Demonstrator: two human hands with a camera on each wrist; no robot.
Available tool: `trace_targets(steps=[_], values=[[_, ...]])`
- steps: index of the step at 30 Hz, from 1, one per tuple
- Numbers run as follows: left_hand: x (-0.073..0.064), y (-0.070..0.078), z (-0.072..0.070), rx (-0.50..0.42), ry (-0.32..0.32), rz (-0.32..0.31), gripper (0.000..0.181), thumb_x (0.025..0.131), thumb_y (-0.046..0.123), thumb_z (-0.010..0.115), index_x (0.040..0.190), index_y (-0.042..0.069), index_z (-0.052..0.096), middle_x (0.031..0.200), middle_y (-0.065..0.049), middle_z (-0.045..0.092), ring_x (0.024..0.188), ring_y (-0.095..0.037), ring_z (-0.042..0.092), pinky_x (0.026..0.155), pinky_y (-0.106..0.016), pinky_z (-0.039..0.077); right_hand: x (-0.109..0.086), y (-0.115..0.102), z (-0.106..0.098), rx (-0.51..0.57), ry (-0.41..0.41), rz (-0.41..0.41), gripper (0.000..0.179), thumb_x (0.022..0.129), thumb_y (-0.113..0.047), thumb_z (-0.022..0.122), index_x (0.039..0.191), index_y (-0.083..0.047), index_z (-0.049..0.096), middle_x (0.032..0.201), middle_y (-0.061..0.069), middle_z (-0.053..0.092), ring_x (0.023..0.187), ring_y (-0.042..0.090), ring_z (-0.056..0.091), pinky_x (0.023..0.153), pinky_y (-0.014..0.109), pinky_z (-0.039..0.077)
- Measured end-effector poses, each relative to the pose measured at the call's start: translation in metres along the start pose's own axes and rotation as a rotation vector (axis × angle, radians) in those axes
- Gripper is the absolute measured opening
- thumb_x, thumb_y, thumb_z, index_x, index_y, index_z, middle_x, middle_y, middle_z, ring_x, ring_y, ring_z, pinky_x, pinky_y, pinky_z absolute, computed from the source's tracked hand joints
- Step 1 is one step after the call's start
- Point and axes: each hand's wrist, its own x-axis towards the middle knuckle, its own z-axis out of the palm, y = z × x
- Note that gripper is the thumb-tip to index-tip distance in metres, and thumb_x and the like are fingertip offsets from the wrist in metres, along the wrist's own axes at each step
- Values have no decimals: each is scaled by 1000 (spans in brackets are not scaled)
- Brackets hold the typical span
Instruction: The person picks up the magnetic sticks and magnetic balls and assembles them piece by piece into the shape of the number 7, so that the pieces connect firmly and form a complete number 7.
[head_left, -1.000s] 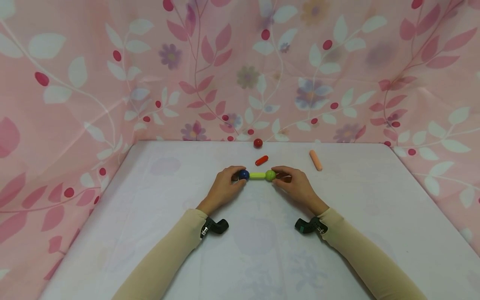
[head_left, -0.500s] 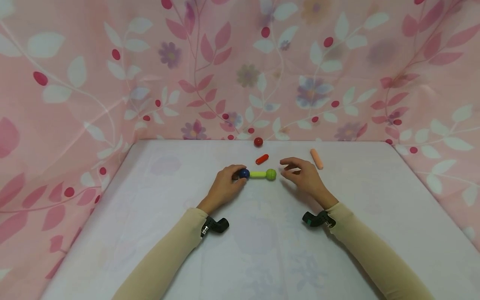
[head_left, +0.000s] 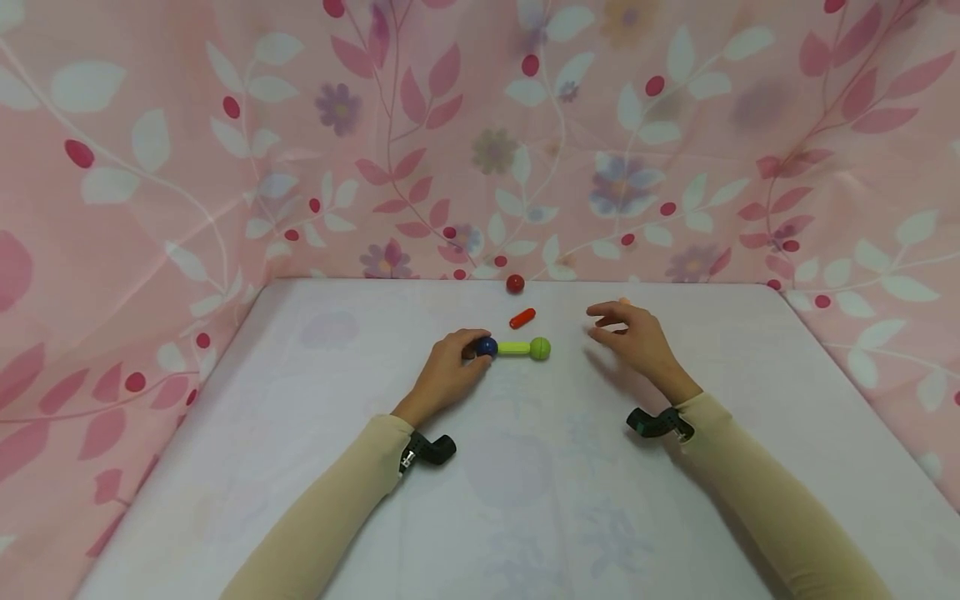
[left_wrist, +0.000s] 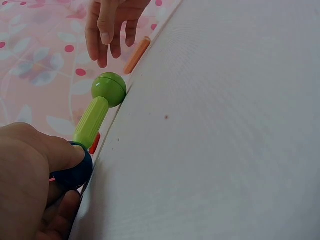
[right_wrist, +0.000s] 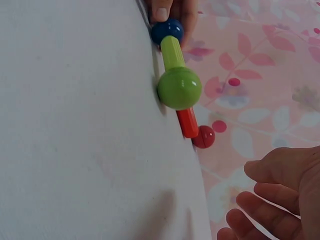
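Left hand (head_left: 448,368): fingers and thumb pinch blue ball (head_left: 488,347) | Blue ball: on desk (head_left: 480,525), touching lime rod (head_left: 513,348), green ball (head_left: 540,348) at rod's far end | Right hand (head_left: 636,340): fingers parted, loosely bent, holding nothing, near orange rod (left_wrist: 137,55) | Red rod (head_left: 522,318): beyond lime rod, red ball (head_left: 515,284) farther back

The left hand (right_wrist: 176,9) holds a blue ball (right_wrist: 167,32) joined by a lime stick (right_wrist: 173,53) to a green ball (right_wrist: 179,89).
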Motion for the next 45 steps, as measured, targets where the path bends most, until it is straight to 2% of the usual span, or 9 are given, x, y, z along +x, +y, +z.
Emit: trace_targets(steps=[6,15,18,22,25,30,33,41,45], values=[[0,-2,1,-13,-2,3,41,99,14,72,139,7,65,131,-9,65,111,-21,62,97,-37,51,5,11,-12,-47,14,-14,35,96,-11,77,129,-2,70,121,23,70,107,37,67,92,56,52],[0,-3,1,-15,-5,18,41,99,14,71,139,6,64,132,-11,65,112,-22,62,98,-38,51,16,33,-28,-57,49,21,33,96,-5,73,129,-1,70,122,23,69,111,38,63,91,46,55],[-1,-2,1,-15,-7,15,41,99,14,71,139,6,64,131,-11,65,112,-22,62,97,-37,51,17,38,-32,-63,42,62,32,100,-10,68,131,-2,69,123,25,67,107,41,68,82,39,58],[-1,-2,2,-14,-11,15,41,99,14,71,139,6,64,131,-11,65,112,-22,62,97,-37,51,18,45,-36,-62,34,118,34,102,-17,66,132,-3,69,128,26,64,102,45,71,67,23,53],[0,-3,3,-11,-14,16,41,99,14,71,139,5,64,131,-11,66,111,-22,62,97,-36,51,18,50,-37,-62,33,126,35,100,-17,67,132,-2,68,131,27,62,105,46,69,71,27,54],[1,-4,3,0,-8,24,41,99,14,72,138,6,64,130,-10,66,111,-21,62,97,-37,51,19,55,-39,-79,33,125,37,100,-18,68,133,-2,67,136,26,60,114,47,64,86,47,51],[2,-4,2,3,-4,28,41,99,14,72,138,6,64,130,-10,66,110,-21,62,96,-37,51,20,56,-39,-87,25,136,38,101,-22,67,135,-3,67,135,26,61,118,46,61,90,53,47],[1,-3,1,14,-10,13,41,99,15,72,139,7,64,129,-9,66,110,-21,62,96,-37,51,23,58,-41,-101,-75,148,44,101,-17,67,142,-2,61,128,28,65,114,43,62,89,48,50],[0,-2,0,16,-10,4,41,99,15,71,139,7,64,129,-9,66,110,-21,61,97,-37,51,24,62,-40,-138,-99,108,43,100,-16,66,139,0,63,138,21,62,109,38,63,86,43,50]])
